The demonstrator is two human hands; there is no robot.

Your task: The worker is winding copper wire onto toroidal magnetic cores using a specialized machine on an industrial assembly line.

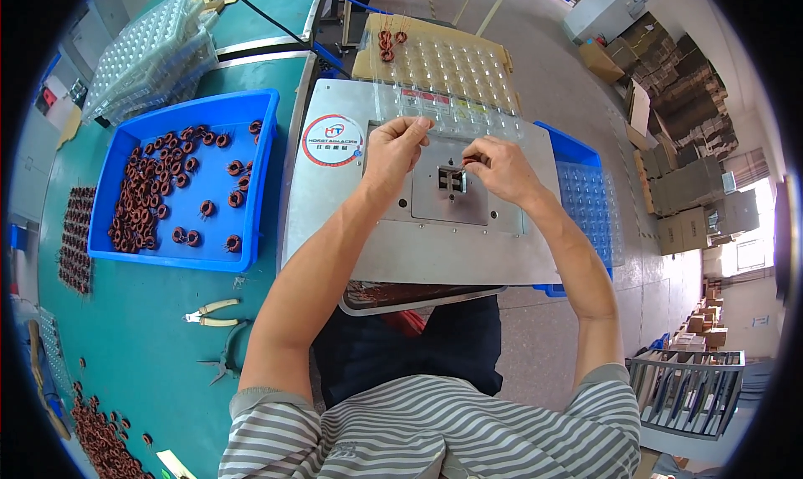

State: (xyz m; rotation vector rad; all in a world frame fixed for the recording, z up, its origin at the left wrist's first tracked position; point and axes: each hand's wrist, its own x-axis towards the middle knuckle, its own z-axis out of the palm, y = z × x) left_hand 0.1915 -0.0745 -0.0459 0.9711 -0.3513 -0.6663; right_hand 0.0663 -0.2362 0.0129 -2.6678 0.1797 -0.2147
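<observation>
My left hand [395, 153] is held above the machine's metal top, thumb and forefinger pressed together beside the clear tray's near edge. What it pinches, if anything, is too small to make out. My right hand [507, 171] is closed at the right of a small square opening [452, 180] in the metal top plate [431, 207]. A dark reddish bit shows at its fingertips, too small to name. Beyond both hands lies a clear blister tray [452, 69], with a few copper-wound ring coils [386, 46] in its far left corner.
A blue bin [266, 157] of ring coils stands left on the green table [159, 312]. Near it lie cream-handled cutters [213, 313] and dark pliers [224, 358]. Stacked clear trays [150, 57] are at the far left. Another blue bin [577, 149] with clear trays is right of the machine.
</observation>
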